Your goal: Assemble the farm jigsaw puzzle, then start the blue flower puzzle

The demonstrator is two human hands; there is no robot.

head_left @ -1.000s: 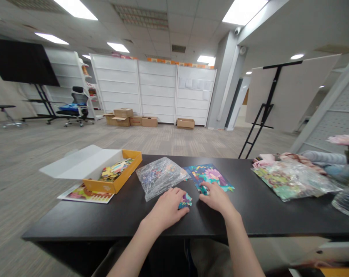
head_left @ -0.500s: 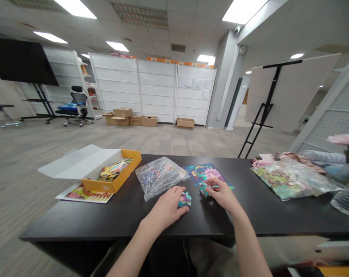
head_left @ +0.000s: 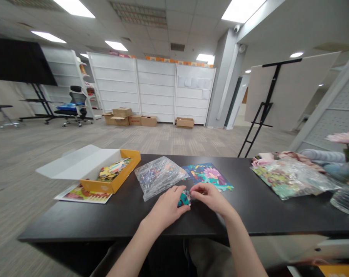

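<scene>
My left hand lies on the black table, its fingers curled over a small cluster of joined puzzle pieces. My right hand has come up against that cluster from the right, its fingers pinched together at the cluster's edge; whatever piece it holds is hidden by the fingers. Just beyond both hands lies a partly built, colourful puzzle picture. A crumpled clear plastic bag with puzzle pieces in it sits left of that picture.
An open yellow box of puzzle pieces, its white lid folded out, stands at the left on a printed sheet. At the right lie a bagged puzzle, folded cloths, a glass vase with a pink flower. An easel stands behind.
My right hand lifted off the partly built picture and moved left, meeting my left hand at the small cluster. My left hand stayed in place.
</scene>
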